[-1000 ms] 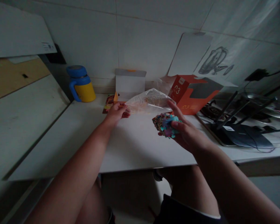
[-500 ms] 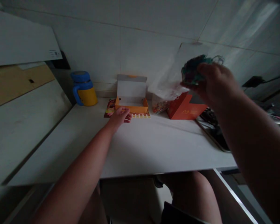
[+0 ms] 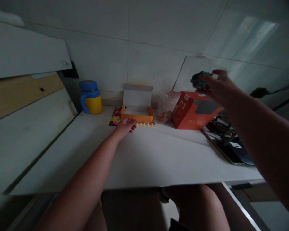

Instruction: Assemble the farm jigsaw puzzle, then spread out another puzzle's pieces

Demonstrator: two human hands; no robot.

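My right hand is raised above the red box, pinching a dark teal, crinkled bundle whose kind I cannot make out. My left hand rests at the front left of an open orange box, its fingers apart and slightly bent, with nothing seen in them. The orange box has its lid up, and no contents show inside. Beneath it lies a colourful printed sheet. Between the two boxes stands a clear plastic bag with small orange pieces in it.
A blue and yellow jug stands at the back left of the white table. Boards lean along the left. A dark tray with black items sits at the right, and a white panel leans on the tiled wall.
My right hand has moved slightly lower in the view with the teal bundle. The whitish plastic stretched below it has dropped, leaving the bag upright by the red box. My left hand stays by the orange box.
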